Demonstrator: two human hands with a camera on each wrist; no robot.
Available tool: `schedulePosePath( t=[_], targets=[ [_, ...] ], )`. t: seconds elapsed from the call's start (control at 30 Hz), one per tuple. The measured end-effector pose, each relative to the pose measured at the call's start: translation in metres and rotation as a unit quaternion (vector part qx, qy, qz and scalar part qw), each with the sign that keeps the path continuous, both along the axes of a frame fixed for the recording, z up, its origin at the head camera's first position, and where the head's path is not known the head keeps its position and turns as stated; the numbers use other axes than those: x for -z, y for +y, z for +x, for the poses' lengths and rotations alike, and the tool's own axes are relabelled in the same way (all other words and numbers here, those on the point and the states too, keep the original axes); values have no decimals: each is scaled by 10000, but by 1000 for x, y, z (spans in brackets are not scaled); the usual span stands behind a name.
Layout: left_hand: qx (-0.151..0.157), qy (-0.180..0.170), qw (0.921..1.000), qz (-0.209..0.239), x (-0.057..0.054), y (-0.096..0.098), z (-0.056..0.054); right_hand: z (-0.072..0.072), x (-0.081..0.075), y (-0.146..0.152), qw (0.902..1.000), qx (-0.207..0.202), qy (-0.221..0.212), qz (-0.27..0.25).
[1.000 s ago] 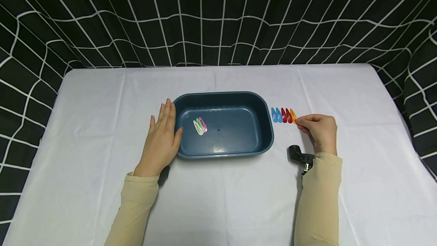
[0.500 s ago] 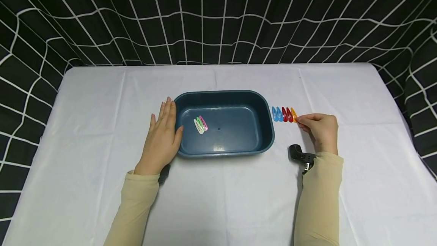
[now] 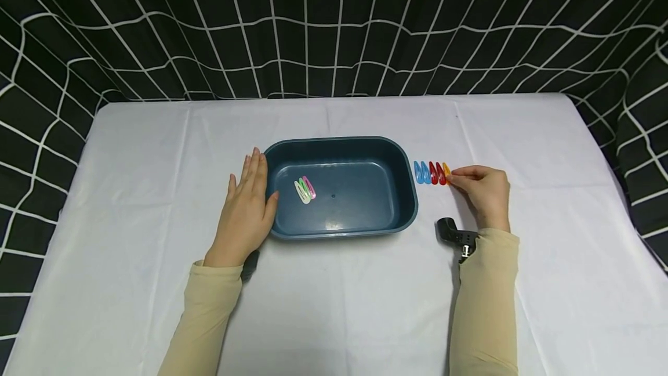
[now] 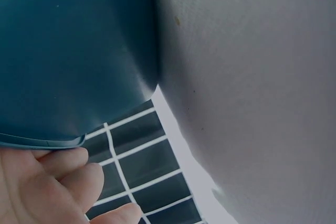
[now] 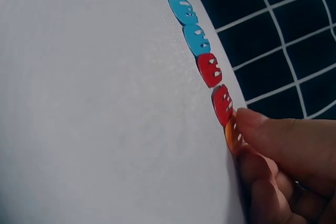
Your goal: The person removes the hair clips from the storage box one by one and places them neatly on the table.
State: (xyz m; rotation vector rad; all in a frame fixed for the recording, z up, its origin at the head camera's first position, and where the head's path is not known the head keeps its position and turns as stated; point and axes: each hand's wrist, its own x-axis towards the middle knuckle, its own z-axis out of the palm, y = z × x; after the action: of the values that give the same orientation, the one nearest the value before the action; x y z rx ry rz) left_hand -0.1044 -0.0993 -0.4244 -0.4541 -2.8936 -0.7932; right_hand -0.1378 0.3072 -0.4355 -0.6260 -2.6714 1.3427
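Observation:
My left hand lies with straight fingers along the left rim of a dark blue-green plastic bin. In the left wrist view, fingers show just under the bin's rim. Inside the bin sit a white hair clip, a green one and a pink hair clip, side by side. Right of the bin, my right hand pinches an orange hair clip between thumb and fingers. That clip is at the near end of a row with two red hair clips and two blue hair clips.
A white cloth covers the table. Dark fabric with a white grid rises behind and at both sides. A black wrist camera juts from the right sleeve, close to the cloth.
My right hand has shifted slightly left and away from me, and its fingers cover more of the orange hair clip. The left hand, the bin and the other clips stay as they were.

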Motion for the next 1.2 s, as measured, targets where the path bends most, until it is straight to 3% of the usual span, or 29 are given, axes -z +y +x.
schedulePosePath(
  t=[0.17, 0.83, 1.2],
  targets=[
    [-7, -7, 10000, -18, 0, 0, 0, -1, 2, -1, 9996, -134, 66, 260],
    [7, -31, 10000, 7, 0, 0, 0, -2, 1, 1, 9995, -158, -71, 266],
    [-5, -44, 10000, 20, -1, 0, 0, -1, 1, 3, 9996, -242, 67, -125]
  ],
)
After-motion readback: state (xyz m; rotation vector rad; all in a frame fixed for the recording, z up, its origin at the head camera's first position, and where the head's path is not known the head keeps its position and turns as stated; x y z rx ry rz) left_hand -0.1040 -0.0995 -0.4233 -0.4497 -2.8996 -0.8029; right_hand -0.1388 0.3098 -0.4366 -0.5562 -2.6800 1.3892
